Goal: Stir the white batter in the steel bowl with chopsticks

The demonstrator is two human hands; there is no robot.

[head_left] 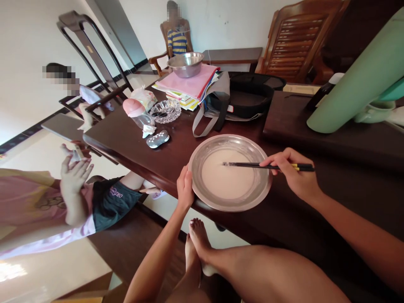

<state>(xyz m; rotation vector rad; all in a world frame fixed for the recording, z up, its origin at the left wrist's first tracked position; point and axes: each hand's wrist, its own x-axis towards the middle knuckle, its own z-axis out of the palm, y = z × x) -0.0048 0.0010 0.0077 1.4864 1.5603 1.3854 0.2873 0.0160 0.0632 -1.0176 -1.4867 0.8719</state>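
Two bare hands: left hand (185,187) grasping the left rim of the bowl (229,206), thumb at the edge; right hand (295,174) clasping a pair of black chopsticks (268,166) with yellow marks. Bowl: metal, wide, holding pale liquid (225,179), set at the near edge of the dark table (126,141); chopsticks slanting in from the bowl's right, their coated tips at the liquid. Beyond the bowl: one bag (214,103), grey and black, its strap hanging toward the rim; farther off, one stack of papers (192,82), pink on top, bearing a second bowl (186,65). Left of the bowl and beyond: one spotted case (158,139), one white tissue (149,131), one glass ashtray (166,111), one pink-topped container (136,111). Right of the bowl and beyond: one green cylinder (353,80), tilted in view, and one pale green cup (375,111). Left of the bowl, off the table: one person (41,202), hands raised together. Far beyond the bowl: one person in a striped shirt (177,42), seated.
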